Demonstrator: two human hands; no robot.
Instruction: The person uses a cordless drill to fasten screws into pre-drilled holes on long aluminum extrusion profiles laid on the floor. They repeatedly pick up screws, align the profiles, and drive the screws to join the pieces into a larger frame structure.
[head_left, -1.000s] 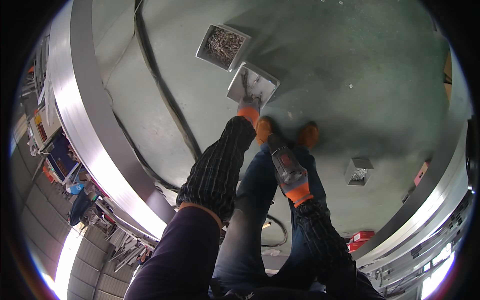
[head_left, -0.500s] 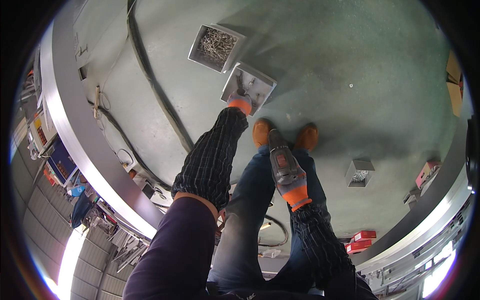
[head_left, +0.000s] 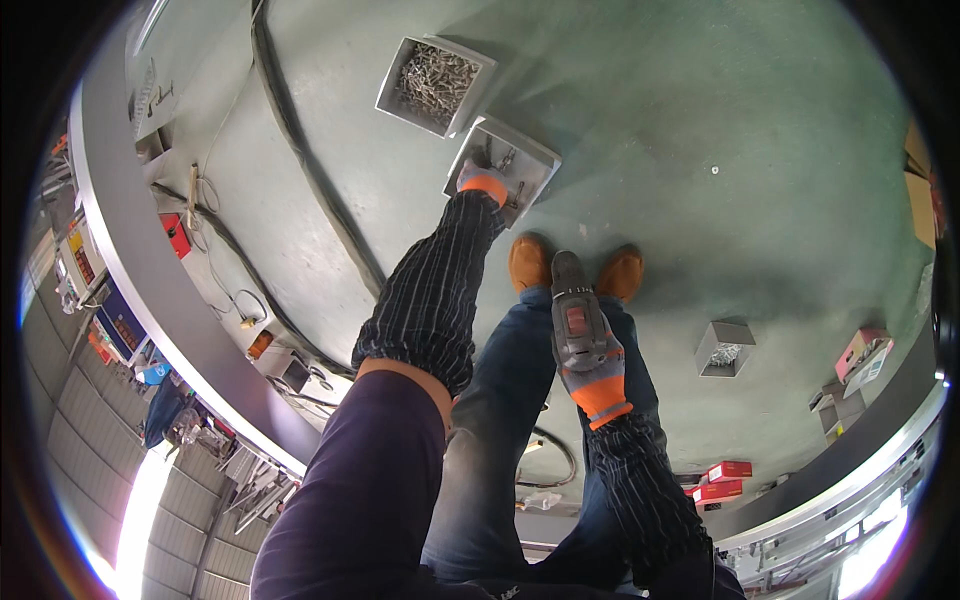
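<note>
My left hand (head_left: 481, 180), in a grey and orange glove, reaches down into an open square metal box (head_left: 541, 160) on the floor. A few small dark metal pieces (head_left: 506, 160) lie in that box beside it. The fingers are mostly hidden, so whether they grip anything does not show. In front of my legs, my right hand (head_left: 597, 378), gloved alike, is closed round a cordless drill (head_left: 580, 325). The drill's dark nose points away from me, between my brown shoes (head_left: 620, 275).
Just beyond stands another metal box (head_left: 436, 85) full of screw-like fasteners. A smaller box (head_left: 725, 350) with shiny pieces sits at the right. A thick dark cable (head_left: 310, 170) crosses the floor on the left. A curved-looking metal beam (head_left: 150, 280) borders the left, and red boxes (head_left: 722, 483) lie lower right.
My left hand has moved slightly farther into the box. My right hand and the drill have shifted a little to the right. The view itself has moved slightly.
</note>
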